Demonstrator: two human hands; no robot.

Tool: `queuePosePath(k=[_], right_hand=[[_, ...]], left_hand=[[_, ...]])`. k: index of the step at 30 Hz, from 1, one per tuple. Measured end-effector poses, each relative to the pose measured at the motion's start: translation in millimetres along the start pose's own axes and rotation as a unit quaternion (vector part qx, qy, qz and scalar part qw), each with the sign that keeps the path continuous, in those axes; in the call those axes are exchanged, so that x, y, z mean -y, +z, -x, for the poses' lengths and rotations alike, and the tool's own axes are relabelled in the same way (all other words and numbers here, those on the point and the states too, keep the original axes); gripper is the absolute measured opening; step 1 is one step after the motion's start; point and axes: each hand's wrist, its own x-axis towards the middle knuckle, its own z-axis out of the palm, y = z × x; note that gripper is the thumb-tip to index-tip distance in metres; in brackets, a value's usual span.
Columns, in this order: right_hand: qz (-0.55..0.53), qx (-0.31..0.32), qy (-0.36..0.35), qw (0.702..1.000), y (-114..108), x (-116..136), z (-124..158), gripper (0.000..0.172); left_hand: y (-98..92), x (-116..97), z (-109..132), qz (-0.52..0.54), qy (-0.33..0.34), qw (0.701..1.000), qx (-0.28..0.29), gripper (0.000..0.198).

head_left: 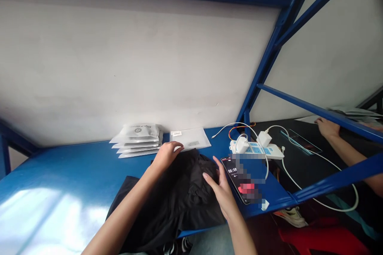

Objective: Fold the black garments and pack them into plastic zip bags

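Black cloth (173,203) meets the table edge (191,232), right grip (221,186) spread, empty, left grip (165,154) unclear.

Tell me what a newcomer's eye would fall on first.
A crumpled black cloth stands out first, spread over the near edge of the glossy blue tabletop, with the left hand and right hand at it. Next come the stack of frosted plastic packets behind it to the left and the black phone, lit up, on its right.
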Motion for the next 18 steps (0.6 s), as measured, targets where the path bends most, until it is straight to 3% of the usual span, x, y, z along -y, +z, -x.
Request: queuePosePath(k=[5, 9, 14, 18], right_hand=[[0.077, 0.052, -0.036, 0.995, -4.8, -8.3, -2.6, 0.059], [0.052, 0.065, -0.02, 0.996, -2.5, 0.2, 0.3, 0.054], [-0.128, 0.101, 0.053, 0.985, 6.7, 25.3, 21.4, 0.06], [-0.156, 0.112, 0.063, 0.979, 10.3, 31.5, 32.7, 0.061]], left_hand=[[19.7, 5.8, -21.6, -0.063, 0.028, 0.996, 0.052, 0.025], [11.0, 0.4, -20.8, -0.111, 0.03, 0.992, 0.045, 0.031], [-16.1, -16.8, 13.5, -0.13, 0.086, 0.987, 0.049, 0.031], [-12.7, -27.9, 58.6, -0.03, 0.111, 0.992, 0.051, 0.034]])
